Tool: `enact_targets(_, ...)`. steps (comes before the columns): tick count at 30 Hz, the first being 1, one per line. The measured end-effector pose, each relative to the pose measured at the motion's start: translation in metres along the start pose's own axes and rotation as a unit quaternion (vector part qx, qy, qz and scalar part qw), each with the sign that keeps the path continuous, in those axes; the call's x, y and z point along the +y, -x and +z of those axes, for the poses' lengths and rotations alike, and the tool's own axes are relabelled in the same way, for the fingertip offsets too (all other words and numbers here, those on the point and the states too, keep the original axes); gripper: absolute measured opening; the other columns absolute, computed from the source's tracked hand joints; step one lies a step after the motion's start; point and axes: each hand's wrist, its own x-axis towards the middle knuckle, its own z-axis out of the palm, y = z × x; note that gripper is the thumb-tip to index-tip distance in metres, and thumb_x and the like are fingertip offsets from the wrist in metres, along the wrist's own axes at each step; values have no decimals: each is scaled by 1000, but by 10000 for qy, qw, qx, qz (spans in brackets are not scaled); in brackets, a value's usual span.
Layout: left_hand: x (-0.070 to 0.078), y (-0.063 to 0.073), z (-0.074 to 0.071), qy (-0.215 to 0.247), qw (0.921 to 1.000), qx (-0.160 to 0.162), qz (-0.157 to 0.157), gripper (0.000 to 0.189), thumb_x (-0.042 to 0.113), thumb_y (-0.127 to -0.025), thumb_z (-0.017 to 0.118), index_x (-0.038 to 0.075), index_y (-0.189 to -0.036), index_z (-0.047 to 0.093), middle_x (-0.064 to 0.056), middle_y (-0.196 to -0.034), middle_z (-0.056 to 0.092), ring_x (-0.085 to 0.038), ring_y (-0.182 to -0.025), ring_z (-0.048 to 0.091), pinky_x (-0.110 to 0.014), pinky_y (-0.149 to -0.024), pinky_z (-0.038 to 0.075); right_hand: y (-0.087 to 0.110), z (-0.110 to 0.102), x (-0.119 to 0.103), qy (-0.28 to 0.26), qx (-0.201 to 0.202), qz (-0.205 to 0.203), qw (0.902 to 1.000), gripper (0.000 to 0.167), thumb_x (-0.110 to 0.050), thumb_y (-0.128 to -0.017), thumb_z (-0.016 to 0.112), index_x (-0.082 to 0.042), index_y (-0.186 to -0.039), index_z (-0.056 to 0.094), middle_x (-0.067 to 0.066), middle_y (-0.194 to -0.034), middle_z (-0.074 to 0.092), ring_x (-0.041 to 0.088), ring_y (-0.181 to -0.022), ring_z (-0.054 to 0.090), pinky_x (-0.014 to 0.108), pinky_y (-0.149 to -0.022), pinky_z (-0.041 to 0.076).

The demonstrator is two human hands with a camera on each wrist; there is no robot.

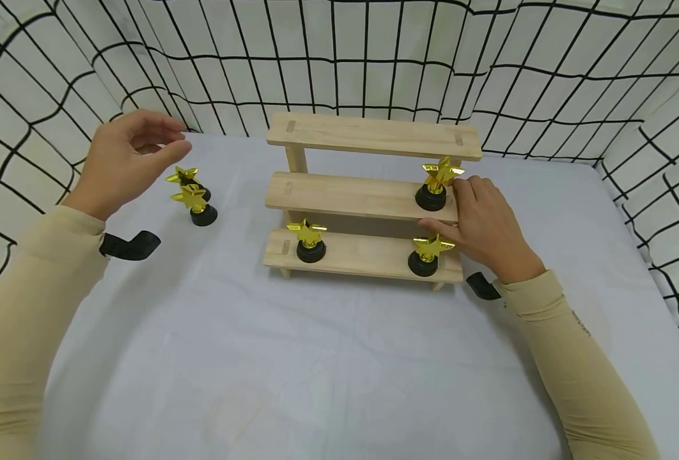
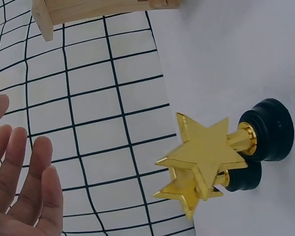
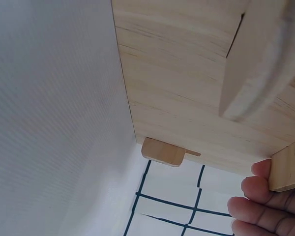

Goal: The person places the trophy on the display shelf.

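Observation:
A three-step wooden display stand (image 1: 368,198) stands on the white tabletop. My right hand (image 1: 489,223) grips the right end of its middle step, thumb at the front edge; in the right wrist view its fingers (image 3: 258,209) lie against a board end. A gold star trophy (image 1: 434,185) on a black base stands on that step, beside these fingers. The bottom step bears a star trophy (image 1: 309,241) at left and another star trophy (image 1: 427,257) at right. My left hand (image 1: 129,160) is raised, fingers loosely bent and holding nothing, near two star trophies (image 2: 201,152) on the table.
Black wire grid panels (image 1: 351,61) fence the table's back and both sides. White cloth (image 1: 328,364) covers the tabletop in front of the stand. A black wrist mount (image 1: 131,246) juts from the left sleeve and a black mount (image 1: 482,286) from the right.

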Motion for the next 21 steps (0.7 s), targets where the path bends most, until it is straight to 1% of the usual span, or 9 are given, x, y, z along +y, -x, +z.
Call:
enact_targets(6,-21,6,4,242,9996,54,-108,25,26,-96,73,24,-121,67,27,-101,66,5,-96,60,1,-82,44,0,0,0,-13,70,-22,10000,109,-91,-89,29,11,-113,57,24,-91,58,39,-79,54,48,-68,47)
enact_targets(12,-40,13,10,502,9983,173,-245,26,24,-95,75,24,-121,68,25,-101,66,6,-95,62,1,-83,46,0,0,0,-5,47,26,10000,110,-92,-88,28,11,-112,57,23,-90,57,38,-77,52,47,-67,45)
enact_targets(15,-50,17,14,664,9972,231,-273,28,22,-94,76,22,-121,68,23,-102,67,5,-96,63,0,-84,47,1,0,0,-11,26,52,10000,110,-92,-88,28,11,-112,57,22,-89,56,37,-77,51,46,-66,44)
enact_targets(21,-66,23,23,678,9965,273,-415,33,21,-94,77,15,-125,67,22,-104,66,5,-99,62,1,-86,47,1,0,0,-32,-8,56,10000,109,-92,-88,28,11,-109,57,22,-88,55,37,-76,51,46,-66,44)
